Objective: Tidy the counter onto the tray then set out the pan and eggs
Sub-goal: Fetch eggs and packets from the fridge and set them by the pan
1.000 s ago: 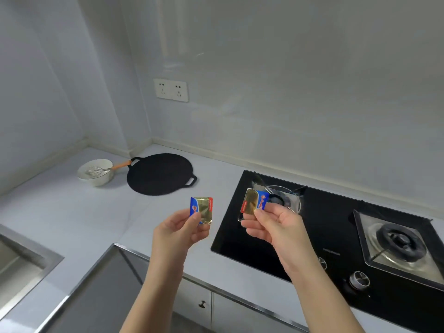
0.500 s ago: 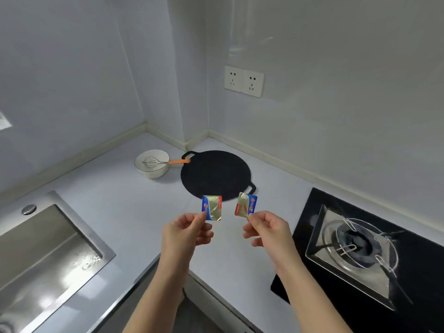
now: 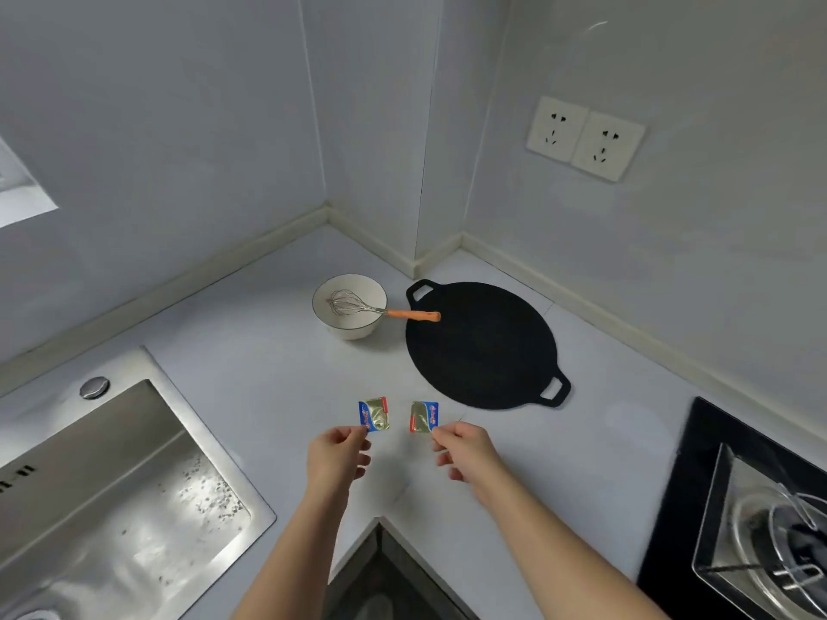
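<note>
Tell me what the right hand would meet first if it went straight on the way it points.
Likely the white bowl with the whisk: the right hand, pinching a foil packet, points forward-left, clear of the black pan. Depth is unclear.

Home kitchen, steel sink [image 3: 112, 498], gas hob [image 3: 760, 521], probably tiled walls

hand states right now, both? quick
Left hand: closed, pinching the left foil packet by its lower edge.
Right hand: closed, pinching the right foil packet by its lower corner.
</note>
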`<state>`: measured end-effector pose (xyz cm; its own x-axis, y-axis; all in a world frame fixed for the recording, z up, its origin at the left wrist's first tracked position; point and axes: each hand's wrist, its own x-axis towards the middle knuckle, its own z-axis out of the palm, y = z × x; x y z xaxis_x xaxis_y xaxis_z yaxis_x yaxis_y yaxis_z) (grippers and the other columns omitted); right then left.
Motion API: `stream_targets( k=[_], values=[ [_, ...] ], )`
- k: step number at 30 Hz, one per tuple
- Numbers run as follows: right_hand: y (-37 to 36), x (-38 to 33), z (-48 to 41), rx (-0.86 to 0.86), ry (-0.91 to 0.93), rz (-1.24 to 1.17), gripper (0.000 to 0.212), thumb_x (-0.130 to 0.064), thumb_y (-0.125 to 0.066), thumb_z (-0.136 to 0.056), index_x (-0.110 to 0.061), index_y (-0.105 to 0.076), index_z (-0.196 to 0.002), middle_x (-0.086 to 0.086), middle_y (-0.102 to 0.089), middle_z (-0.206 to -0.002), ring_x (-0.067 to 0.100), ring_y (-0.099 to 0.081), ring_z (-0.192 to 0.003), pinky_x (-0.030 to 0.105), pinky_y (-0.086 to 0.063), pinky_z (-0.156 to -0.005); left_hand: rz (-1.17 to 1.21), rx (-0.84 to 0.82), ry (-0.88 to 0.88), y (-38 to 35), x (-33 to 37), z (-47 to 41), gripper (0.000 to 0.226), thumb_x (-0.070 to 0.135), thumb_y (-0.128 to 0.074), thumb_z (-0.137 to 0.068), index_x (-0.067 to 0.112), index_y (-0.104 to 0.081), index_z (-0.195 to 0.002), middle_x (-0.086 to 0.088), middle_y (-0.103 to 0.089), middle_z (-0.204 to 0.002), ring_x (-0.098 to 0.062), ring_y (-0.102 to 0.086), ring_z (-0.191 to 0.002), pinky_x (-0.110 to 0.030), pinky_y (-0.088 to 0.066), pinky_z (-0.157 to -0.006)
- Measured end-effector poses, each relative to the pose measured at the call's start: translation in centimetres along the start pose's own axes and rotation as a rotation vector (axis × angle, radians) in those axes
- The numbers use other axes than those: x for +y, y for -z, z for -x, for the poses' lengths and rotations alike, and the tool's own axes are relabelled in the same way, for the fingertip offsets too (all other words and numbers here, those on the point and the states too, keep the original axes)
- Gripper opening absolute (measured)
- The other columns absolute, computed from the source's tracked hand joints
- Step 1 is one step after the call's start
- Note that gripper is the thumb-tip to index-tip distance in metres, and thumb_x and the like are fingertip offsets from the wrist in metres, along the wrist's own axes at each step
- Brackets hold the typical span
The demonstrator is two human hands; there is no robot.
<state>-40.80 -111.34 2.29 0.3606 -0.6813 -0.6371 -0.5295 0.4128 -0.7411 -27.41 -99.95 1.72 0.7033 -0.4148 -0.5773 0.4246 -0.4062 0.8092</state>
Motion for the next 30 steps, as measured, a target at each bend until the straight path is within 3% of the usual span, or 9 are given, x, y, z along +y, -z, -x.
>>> stream_targets(
  k=[14,24,30],
  values=[
    [-8.4,-3.7,-7.4,0.049,-0.059,-0.011,0.014,-0.013,-0.05,-0.095,-0.009,-0.061,-0.087,0.002,-0.061,-0.073,0.01,-0.052,-0.051,0.019,-0.036,-0.043,-0.131,-0.039,0.028,3.5,2.2,-11.6,0.016,0.01,-0.058,-0.089,0.002,-0.068,-0.079,-0.007,-0.06,-0.061,-0.015,-0.05,-0.044,-0.022,-0.038,-0.044],
    [-8.7,-3.6,-7.2,0.112,-0.148,-0.056,0.021,-0.018,-0.047,-0.097,-0.004,-0.063,-0.095,0.006,-0.066,-0.073,0.013,-0.055,-0.048,0.02,-0.038,-0.042,-0.155,-0.06,0.081,4.5,2.0,-11.6,0.013,0.01,-0.06,-0.088,0.005,-0.071,-0.086,-0.007,-0.065,-0.063,-0.014,-0.048,-0.04,-0.022,-0.038,-0.042],
    [-6.5,-2.6,-3.7,0.177,-0.062,-0.22,0.018,-0.015,-0.051,-0.093,-0.006,-0.066,-0.096,0.006,-0.067,-0.073,0.013,-0.054,-0.048,0.021,-0.037,-0.045,-0.206,-0.207,0.04,3.4,2.4,-8.2,0.014,0.017,-0.058,-0.091,0.007,-0.069,-0.091,-0.009,-0.07,-0.074,-0.018,-0.05,-0.047,-0.024,-0.037,-0.044]
  ],
)
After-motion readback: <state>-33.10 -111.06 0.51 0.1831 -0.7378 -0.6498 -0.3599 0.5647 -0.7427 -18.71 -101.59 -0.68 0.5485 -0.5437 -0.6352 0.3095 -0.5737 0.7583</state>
